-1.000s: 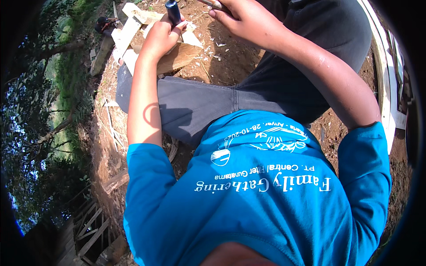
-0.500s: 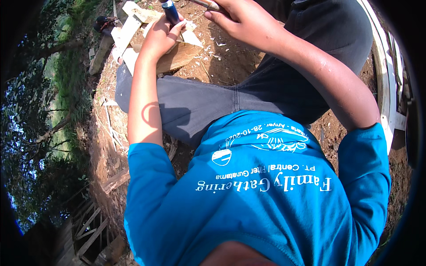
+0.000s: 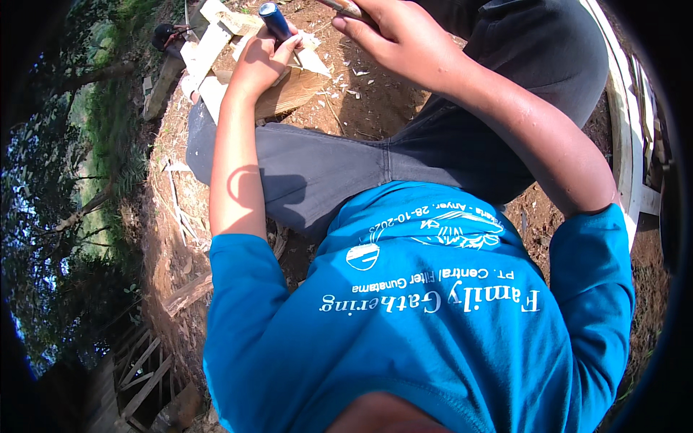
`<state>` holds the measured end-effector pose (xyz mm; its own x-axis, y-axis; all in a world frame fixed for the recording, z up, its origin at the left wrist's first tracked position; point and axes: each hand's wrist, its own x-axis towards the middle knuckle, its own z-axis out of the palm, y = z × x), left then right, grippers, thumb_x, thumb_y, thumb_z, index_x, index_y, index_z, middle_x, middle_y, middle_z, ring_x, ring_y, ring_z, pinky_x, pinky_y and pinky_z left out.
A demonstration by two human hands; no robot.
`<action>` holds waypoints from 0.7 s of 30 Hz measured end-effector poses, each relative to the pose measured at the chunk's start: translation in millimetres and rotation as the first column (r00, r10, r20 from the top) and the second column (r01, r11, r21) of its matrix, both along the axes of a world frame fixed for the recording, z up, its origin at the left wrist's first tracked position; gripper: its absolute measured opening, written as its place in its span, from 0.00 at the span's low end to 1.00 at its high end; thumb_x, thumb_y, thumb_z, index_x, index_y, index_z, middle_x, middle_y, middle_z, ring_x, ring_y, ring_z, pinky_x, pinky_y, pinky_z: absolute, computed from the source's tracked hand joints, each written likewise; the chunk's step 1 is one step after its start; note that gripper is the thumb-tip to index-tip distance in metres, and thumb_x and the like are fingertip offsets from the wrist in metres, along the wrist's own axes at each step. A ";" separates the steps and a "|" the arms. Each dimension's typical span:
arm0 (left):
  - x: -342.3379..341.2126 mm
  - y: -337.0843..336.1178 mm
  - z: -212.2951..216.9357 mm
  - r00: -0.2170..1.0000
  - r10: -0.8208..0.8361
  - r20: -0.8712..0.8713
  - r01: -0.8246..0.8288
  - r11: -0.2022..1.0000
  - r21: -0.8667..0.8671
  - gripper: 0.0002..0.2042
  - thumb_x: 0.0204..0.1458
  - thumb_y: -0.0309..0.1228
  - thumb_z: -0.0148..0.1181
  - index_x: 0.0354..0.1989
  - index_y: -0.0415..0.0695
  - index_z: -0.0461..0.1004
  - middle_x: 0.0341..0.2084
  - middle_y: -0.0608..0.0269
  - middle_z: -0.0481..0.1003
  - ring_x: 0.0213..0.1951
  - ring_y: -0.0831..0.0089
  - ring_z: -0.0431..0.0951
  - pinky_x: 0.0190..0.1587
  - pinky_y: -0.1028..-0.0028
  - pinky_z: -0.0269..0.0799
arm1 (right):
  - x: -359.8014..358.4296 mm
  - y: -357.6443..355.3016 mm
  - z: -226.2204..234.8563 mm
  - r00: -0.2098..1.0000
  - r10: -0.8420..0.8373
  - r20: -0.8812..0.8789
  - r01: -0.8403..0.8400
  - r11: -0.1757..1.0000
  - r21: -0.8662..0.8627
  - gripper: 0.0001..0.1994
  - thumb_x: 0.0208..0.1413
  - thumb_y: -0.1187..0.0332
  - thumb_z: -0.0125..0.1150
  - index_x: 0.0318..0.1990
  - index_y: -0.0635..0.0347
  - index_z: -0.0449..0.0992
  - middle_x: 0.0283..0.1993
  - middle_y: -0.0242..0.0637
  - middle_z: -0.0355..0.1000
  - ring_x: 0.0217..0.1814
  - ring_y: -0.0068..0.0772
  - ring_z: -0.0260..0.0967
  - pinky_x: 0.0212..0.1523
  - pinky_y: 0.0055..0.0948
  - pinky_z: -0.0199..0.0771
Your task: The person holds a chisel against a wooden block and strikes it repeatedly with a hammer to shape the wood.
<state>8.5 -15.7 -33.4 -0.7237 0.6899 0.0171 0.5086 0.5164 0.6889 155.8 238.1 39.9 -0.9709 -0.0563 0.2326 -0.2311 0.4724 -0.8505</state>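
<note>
My left hand (image 3: 261, 63) is closed around a blue-handled chisel (image 3: 275, 22), near the top of the view. The handle's pale round end sticks up above my fingers, while most of the blade is hidden. Beneath that hand lies a brown piece of wood (image 3: 294, 92) with lighter cut faces. To the right, my right hand (image 3: 404, 40) grips the wooden handle (image 3: 344, 8) of what appears to be a hammer. Its head lies beyond the upper edge of the view.
Pale boards (image 3: 208, 54) lie beside the work at upper left. Wood shavings (image 3: 354, 94) are scattered over the brown soil. My bent legs in grey trousers (image 3: 325, 155) surround the spot. White rails (image 3: 626, 108) stand at right, and a person in a dark cap (image 3: 167, 36) is at far left.
The dark end that showed above the chisel has gone from view. My right hand and the hammer handle have risen slightly; the chisel's handle end now shows fully and leans a little more left.
</note>
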 end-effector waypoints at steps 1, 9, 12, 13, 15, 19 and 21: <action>2.0 -1.9 -3.0 1.000 -0.002 0.009 0.002 1.000 0.012 0.11 0.64 0.33 0.62 0.48 0.39 0.76 0.34 0.55 0.84 0.42 0.66 0.86 0.47 0.69 0.79 | 5.5 -2.3 10.8 1.000 0.005 -0.022 -0.006 0.998 -0.058 0.11 0.67 0.63 0.56 0.47 0.61 0.73 0.34 0.54 0.76 0.38 0.60 0.77 0.38 0.49 0.75; 13.8 8.6 3.5 0.994 0.073 0.083 -0.076 0.997 0.025 0.10 0.65 0.33 0.61 0.48 0.40 0.75 0.37 0.58 0.83 0.42 0.69 0.84 0.48 0.70 0.77 | 5.2 4.8 15.5 0.992 -0.042 0.122 0.038 0.999 0.034 0.11 0.66 0.62 0.58 0.45 0.61 0.76 0.32 0.52 0.75 0.35 0.57 0.75 0.36 0.46 0.73; 16.8 11.4 21.1 0.999 0.029 0.044 -0.030 0.999 0.011 0.09 0.66 0.30 0.59 0.49 0.40 0.73 0.39 0.60 0.82 0.45 0.73 0.82 0.53 0.71 0.75 | -0.5 8.8 13.9 0.993 -0.058 0.100 0.062 0.997 -0.034 0.12 0.66 0.62 0.58 0.41 0.64 0.75 0.27 0.50 0.71 0.28 0.48 0.71 0.34 0.43 0.71; 13.4 7.7 25.9 0.998 0.011 0.059 -0.012 1.000 0.016 0.08 0.66 0.30 0.59 0.49 0.40 0.73 0.38 0.61 0.82 0.45 0.73 0.82 0.53 0.71 0.75 | -1.0 8.9 17.3 0.984 -0.071 0.160 0.074 0.997 -0.012 0.12 0.66 0.62 0.58 0.41 0.64 0.75 0.26 0.49 0.71 0.28 0.45 0.71 0.33 0.42 0.70; 7.6 4.1 34.2 0.996 -0.023 0.086 0.021 0.999 0.031 0.08 0.66 0.29 0.59 0.49 0.40 0.73 0.37 0.61 0.82 0.46 0.73 0.82 0.53 0.71 0.75 | -0.4 7.9 15.3 0.987 -0.067 0.149 0.074 0.996 -0.039 0.12 0.67 0.62 0.58 0.40 0.64 0.75 0.26 0.48 0.71 0.27 0.42 0.69 0.33 0.41 0.70; 15.3 6.2 32.4 0.999 -0.020 -0.032 0.018 0.998 -0.055 0.08 0.66 0.30 0.59 0.48 0.40 0.74 0.37 0.60 0.82 0.44 0.70 0.83 0.51 0.70 0.75 | 0.7 8.9 19.6 0.981 -0.031 0.193 0.031 1.000 0.004 0.13 0.67 0.62 0.58 0.41 0.64 0.75 0.27 0.48 0.71 0.28 0.41 0.69 0.33 0.40 0.70; 24.0 9.1 34.3 0.996 0.029 -0.088 -0.036 0.996 -0.076 0.11 0.64 0.33 0.62 0.48 0.39 0.76 0.37 0.56 0.82 0.42 0.64 0.82 0.50 0.65 0.75 | 0.3 10.6 24.2 0.984 -0.011 0.176 0.013 1.000 -0.012 0.12 0.67 0.62 0.57 0.42 0.64 0.75 0.28 0.47 0.72 0.29 0.40 0.70 0.35 0.40 0.70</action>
